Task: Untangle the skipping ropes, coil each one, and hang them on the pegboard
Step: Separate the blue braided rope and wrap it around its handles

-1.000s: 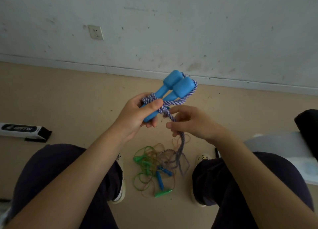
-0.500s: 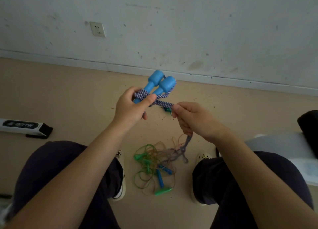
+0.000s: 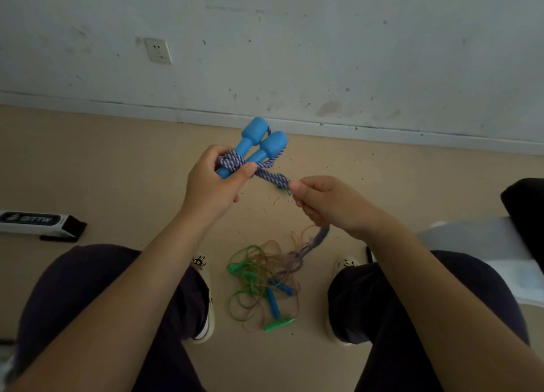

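My left hand [image 3: 213, 185] grips two blue handles [image 3: 259, 144] held side by side, with a purple-and-white braided rope [image 3: 270, 176] wound around them. My right hand [image 3: 326, 203] holds that rope taut to the right of the handles; the rest of the rope hangs from the fist down to the floor. Between my feet lies a tangle of thin ropes [image 3: 259, 282], green and orange, with small blue and green handles. No pegboard is in view.
I sit with both knees apart above a beige floor. A white-and-black box [image 3: 38, 222] lies on the floor at the left. A white surface [image 3: 477, 244] with a dark object [image 3: 527, 212] on it stands at the right. The wall and a socket [image 3: 157, 51] are ahead.
My right hand has pulled the braided rope out to the right and drawn it taut. The wrap around the blue handles has tightened, and less rope hangs down to the floor.
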`<state>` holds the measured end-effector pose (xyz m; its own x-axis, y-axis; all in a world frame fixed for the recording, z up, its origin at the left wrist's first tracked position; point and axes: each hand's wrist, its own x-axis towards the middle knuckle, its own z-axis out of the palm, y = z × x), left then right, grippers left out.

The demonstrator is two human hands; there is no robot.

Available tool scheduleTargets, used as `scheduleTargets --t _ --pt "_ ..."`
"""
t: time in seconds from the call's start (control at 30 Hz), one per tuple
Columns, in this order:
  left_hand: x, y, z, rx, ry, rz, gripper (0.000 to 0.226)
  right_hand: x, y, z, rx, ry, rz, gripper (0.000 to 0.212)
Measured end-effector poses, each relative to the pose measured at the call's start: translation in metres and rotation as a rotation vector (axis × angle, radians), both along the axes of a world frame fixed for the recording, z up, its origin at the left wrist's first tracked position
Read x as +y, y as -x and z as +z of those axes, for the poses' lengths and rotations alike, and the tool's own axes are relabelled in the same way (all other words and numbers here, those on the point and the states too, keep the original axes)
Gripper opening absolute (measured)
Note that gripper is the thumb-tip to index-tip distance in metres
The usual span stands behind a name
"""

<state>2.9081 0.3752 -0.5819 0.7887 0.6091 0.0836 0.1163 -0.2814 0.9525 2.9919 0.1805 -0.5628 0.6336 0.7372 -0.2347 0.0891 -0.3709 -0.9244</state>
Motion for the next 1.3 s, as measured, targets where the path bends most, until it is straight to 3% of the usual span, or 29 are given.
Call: scheduleTargets --t 0.07,0.2,0.33,0.43,0.63,0.83,0.93,1.03,1.3 --pt "0.004 0.001 -0.001 0.123 -0.065 -0.079 0.03 -0.001 0.001 0.005 -0.124 0.001 0.025 0.029" --pt "0.007 0.003 -0.002 0.41 -0.101 -0.516 0.038 -0.007 -0.007 0.007 -0.388 -0.044 0.049 0.02" --pt "-0.003 0.004 0.003 0.45 -0.116 -0.772 0.036 -0.002 -0.006 -0.004 -0.528 -0.009 0.059 0.015" --pt "-0.007 0.006 0.006 0.399 -0.085 -0.857 0.03 0.001 -0.01 -0.01 -0.529 0.004 0.027 0.02" --pt "-0.012 0.013 0.005 0.334 -0.041 -0.826 0.031 0.002 -0.012 -0.014 -0.465 0.083 -0.066 0.049" --pt "-0.017 0.015 0.009 0.296 -0.037 -0.719 0.033 0.004 -0.013 -0.011 -0.389 0.042 0.06 0.026" --pt "-0.017 0.013 0.012 0.263 0.0 -0.605 0.053 0.003 -0.013 -0.009 -0.298 0.096 0.065 0.038" --pt "-0.018 0.013 0.014 0.225 0.017 -0.561 0.058 -0.001 -0.013 -0.003 -0.204 0.093 0.056 0.051" --pt "-0.021 0.01 0.006 0.115 0.077 -0.372 0.064 0.004 -0.004 -0.01 -0.027 -0.112 -0.201 0.051"
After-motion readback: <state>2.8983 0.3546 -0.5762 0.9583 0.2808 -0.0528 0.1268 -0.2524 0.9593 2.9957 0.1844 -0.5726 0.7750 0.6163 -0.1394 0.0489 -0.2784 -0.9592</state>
